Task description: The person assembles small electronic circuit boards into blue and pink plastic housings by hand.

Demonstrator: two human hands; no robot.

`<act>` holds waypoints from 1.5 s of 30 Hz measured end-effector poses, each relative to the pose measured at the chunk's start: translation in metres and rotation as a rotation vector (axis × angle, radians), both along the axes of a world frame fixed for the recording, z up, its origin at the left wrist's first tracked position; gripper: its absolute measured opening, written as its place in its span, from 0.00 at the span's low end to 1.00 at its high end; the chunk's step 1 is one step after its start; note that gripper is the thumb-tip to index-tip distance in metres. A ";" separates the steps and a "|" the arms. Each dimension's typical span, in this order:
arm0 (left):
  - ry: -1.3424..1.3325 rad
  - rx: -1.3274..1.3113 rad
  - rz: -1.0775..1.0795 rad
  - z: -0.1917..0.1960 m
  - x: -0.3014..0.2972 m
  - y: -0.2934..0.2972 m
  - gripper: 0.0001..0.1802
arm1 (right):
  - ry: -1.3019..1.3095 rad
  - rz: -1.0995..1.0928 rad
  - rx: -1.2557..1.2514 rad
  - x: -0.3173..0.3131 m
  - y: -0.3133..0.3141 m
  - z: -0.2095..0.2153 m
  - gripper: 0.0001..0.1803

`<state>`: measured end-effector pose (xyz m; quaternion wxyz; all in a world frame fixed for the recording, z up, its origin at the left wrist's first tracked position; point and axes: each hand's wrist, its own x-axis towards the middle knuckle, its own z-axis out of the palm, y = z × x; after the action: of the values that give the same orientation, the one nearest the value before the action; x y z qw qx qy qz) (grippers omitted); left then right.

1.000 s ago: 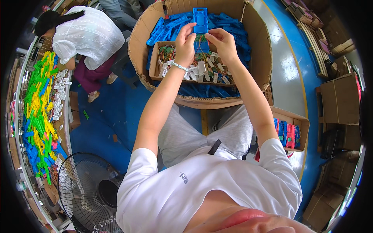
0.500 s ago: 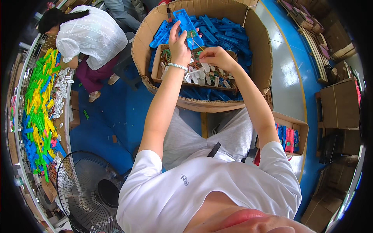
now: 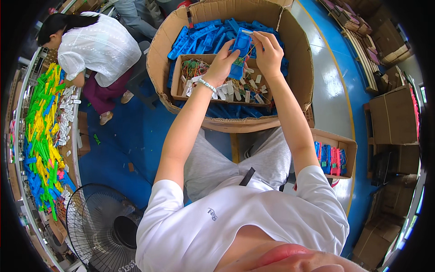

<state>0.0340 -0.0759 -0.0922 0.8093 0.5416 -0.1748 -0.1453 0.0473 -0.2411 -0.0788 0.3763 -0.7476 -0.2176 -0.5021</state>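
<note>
Two hands meet above a big cardboard box: the left hand [image 3: 223,61] pinches the lower left edge of a flat blue plastic part [image 3: 240,53], and the right hand [image 3: 268,51] closes its fingers on the upper right edge of the same piece, so both hands grasp it and hold it upright in the air. Thin coloured wires hang from the part near the left fingertips (whether they are fixed to it cannot be told). Directly below sits a shallow cardboard tray [image 3: 177,80] holding small white pieces and tangled wires, and it rests on a heap of similar blue parts [image 3: 199,35] that fills the large cardboard box [image 3: 299,54]. A beaded bracelet [image 3: 207,85] circles the left wrist. To the right of the person's knee, a smaller open carton [image 3: 346,147] holds blue and pink pieces. On the far left, a long bench [image 3: 72,149] carries yellow, green and blue plastic parts, with another person in a white top [image 3: 97,45] bent over it. A floor fan [image 3: 102,229] stands at the lower left on the blue floor [image 3: 122,136].
</note>
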 end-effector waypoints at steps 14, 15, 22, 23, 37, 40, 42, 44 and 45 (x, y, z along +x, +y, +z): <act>-0.419 0.328 0.077 -0.026 0.009 -0.001 0.24 | 0.037 -0.100 -0.362 0.009 -0.019 0.006 0.10; -0.417 0.373 0.111 -0.029 0.010 0.002 0.24 | 0.041 -0.120 -0.353 0.014 -0.019 0.005 0.10; -0.059 0.074 0.016 0.002 -0.014 0.000 0.26 | 0.474 0.702 0.436 0.015 -0.015 -0.013 0.19; -0.061 0.055 0.005 0.008 -0.018 -0.001 0.26 | 0.652 0.929 0.782 0.007 -0.011 -0.005 0.19; 0.008 0.003 -0.241 0.018 -0.031 -0.012 0.29 | 0.071 0.227 0.185 0.007 -0.024 -0.024 0.07; 0.005 0.089 -0.116 0.017 -0.027 -0.003 0.28 | 0.500 0.363 0.433 -0.003 0.003 -0.024 0.09; -0.025 0.189 -0.020 0.016 -0.028 -0.011 0.25 | 0.701 0.488 0.520 -0.002 0.001 -0.029 0.12; -0.042 0.185 0.045 0.011 -0.022 -0.010 0.24 | 0.694 0.708 0.581 -0.006 -0.002 -0.031 0.13; -0.057 0.177 0.108 0.009 -0.017 -0.010 0.23 | 0.685 0.926 0.636 -0.007 -0.004 -0.032 0.16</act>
<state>0.0171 -0.0860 -0.0835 0.7596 0.6235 -0.1549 -0.1010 0.0398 -0.2451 -0.1106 0.8042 -0.5465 -0.2256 -0.0616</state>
